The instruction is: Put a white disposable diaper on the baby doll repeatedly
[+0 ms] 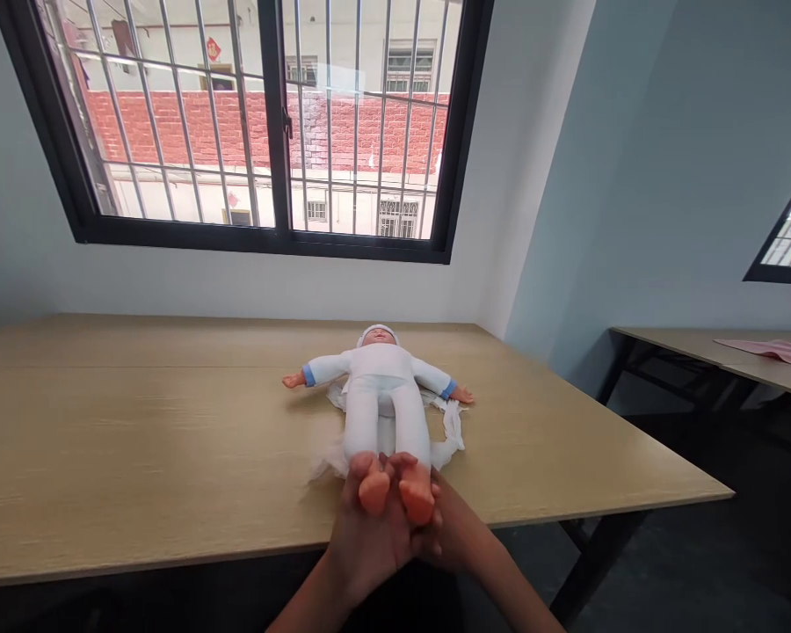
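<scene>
A baby doll (383, 362) in a white suit with blue cuffs and a white cap lies on its back on the wooden table (171, 440). Its arms spread out to both sides and its bare feet point toward me. My left hand (369, 541) is closed around the ankle on the left, palm up beneath the feet. Around the ankle on the right, my right hand (445, 514) is closed, its fingers partly hidden by the foot. Under the doll's back and legs lies a crumpled thin white cloth (454, 426), sticking out at both sides.
The table's front edge runs just below the doll's feet. A barred window (277, 132) is in the wall behind the table. Off to the right stands a second table (672, 338) with a pink striped cloth (774, 352) on it.
</scene>
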Tool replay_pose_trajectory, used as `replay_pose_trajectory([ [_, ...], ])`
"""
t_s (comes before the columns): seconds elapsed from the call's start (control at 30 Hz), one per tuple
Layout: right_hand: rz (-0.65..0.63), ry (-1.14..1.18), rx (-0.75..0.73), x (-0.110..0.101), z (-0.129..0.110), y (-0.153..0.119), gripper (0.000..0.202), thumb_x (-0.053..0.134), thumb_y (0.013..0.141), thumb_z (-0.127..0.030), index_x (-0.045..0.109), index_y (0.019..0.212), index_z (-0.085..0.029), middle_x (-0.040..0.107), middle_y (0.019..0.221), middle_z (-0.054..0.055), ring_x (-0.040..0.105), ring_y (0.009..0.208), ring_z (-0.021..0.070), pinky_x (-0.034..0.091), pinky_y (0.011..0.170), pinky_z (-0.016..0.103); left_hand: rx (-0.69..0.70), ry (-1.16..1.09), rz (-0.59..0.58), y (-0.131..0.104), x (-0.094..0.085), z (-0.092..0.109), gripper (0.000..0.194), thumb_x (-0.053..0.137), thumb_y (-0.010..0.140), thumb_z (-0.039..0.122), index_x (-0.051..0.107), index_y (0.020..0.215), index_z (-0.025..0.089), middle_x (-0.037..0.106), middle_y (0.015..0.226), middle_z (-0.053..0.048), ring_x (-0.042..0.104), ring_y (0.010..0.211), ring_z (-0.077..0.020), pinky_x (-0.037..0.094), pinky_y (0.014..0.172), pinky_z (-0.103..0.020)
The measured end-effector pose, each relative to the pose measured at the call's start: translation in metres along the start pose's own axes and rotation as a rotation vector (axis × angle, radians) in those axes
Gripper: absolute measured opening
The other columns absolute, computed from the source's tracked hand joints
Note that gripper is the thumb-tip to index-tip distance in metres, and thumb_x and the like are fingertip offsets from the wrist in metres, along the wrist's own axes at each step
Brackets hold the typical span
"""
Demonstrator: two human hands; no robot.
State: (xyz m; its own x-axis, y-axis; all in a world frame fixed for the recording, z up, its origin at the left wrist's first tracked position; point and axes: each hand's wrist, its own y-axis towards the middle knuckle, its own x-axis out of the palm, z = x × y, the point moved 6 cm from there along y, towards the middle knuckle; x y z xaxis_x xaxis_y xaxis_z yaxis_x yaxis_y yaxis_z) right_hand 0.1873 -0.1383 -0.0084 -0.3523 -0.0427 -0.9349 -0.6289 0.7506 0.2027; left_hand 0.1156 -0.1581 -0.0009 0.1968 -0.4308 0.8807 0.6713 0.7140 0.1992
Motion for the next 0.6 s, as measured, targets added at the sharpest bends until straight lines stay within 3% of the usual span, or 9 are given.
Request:
replay_pose_trajectory([
  [0.07, -0.066, 0.002, -0.015, 0.002, 0.001, -0.018, 0.05, 0.059, 0.082, -0.024, 0.059, 0.132, -0.031, 0.053, 0.144, 0.004, 0.037, 0.14, 0.0316, 0.013, 0.122, 0.053, -0.002, -0.036, 0.016, -0.009, -0.011, -0.006, 0.046, 0.053, 0.084, 0.064, 0.065, 0.108, 0.026, 0.066, 0.112, -0.01, 0.065, 0.096, -0.0261, 0.048, 0.078, -0.039],
  [0.13, -0.062, 0.01, 0.04, -0.001, 0.011, -0.035, 0.052, 0.051, 0.089, -0.026, 0.05, 0.141, -0.03, 0.041, 0.153, 0.005, 0.03, 0.144, 0.0295, 0.012, 0.121, 0.056, -0.021, -0.069, 0.052, -0.016, -0.021, -0.012, 0.05, 0.053, 0.083, 0.065, 0.066, 0.113, 0.027, 0.065, 0.121, -0.011, 0.062, 0.107, -0.0279, 0.047, 0.085, -0.043],
  [0.2, 0.023, 0.021, 0.124, -0.008, 0.028, -0.05, 0.049, 0.043, 0.094, -0.026, 0.048, 0.143, -0.027, 0.036, 0.156, 0.006, 0.029, 0.145, 0.0268, 0.02, 0.12, 0.053, -0.046, -0.083, 0.085, -0.023, -0.029, -0.018, 0.055, 0.051, 0.083, 0.069, 0.067, 0.116, 0.028, 0.063, 0.128, -0.012, 0.059, 0.113, -0.0298, 0.045, 0.091, -0.047],
  [0.3, 0.25, 0.051, 0.233, -0.025, 0.053, -0.06, 0.042, 0.037, 0.095, -0.025, 0.059, 0.131, -0.023, 0.048, 0.147, 0.009, 0.041, 0.138, 0.0248, 0.031, 0.116, 0.048, -0.094, -0.06, 0.078, -0.035, -0.033, -0.025, 0.06, 0.05, 0.081, 0.072, 0.066, 0.122, 0.031, 0.06, 0.132, -0.012, 0.057, 0.117, -0.0329, 0.043, 0.093, -0.049],
  [0.43, 0.496, 0.21, 0.332, -0.042, 0.062, -0.051, 0.036, 0.038, 0.096, -0.039, 0.064, 0.115, -0.023, 0.066, 0.12, 0.011, 0.06, 0.115, 0.0251, 0.046, 0.103, 0.043, -0.179, 0.034, 0.072, -0.056, -0.029, -0.025, 0.064, 0.049, 0.081, 0.072, 0.06, 0.13, 0.033, 0.058, 0.136, -0.013, 0.059, 0.116, -0.0354, 0.044, 0.091, -0.049],
  [0.53, 0.502, 0.345, 0.459, -0.041, 0.058, -0.032, 0.045, 0.042, 0.093, -0.054, 0.059, 0.119, -0.021, 0.07, 0.101, 0.009, 0.068, 0.09, 0.0234, 0.054, 0.085, 0.038, -0.214, 0.124, 0.083, -0.068, -0.019, -0.014, 0.068, 0.053, 0.079, 0.072, 0.064, 0.128, 0.026, 0.058, 0.136, -0.013, 0.064, 0.105, -0.0326, 0.046, 0.087, -0.044],
  [0.6, 0.449, 0.368, 0.541, -0.038, 0.054, -0.018, 0.057, 0.043, 0.09, -0.06, 0.053, 0.128, -0.019, 0.07, 0.1, 0.008, 0.068, 0.081, 0.0226, 0.055, 0.079, 0.037, -0.205, 0.202, 0.097, -0.071, -0.008, -0.003, 0.068, 0.054, 0.079, 0.07, 0.065, 0.126, 0.023, 0.061, 0.13, -0.014, 0.066, 0.095, -0.0298, 0.048, 0.084, -0.041],
])
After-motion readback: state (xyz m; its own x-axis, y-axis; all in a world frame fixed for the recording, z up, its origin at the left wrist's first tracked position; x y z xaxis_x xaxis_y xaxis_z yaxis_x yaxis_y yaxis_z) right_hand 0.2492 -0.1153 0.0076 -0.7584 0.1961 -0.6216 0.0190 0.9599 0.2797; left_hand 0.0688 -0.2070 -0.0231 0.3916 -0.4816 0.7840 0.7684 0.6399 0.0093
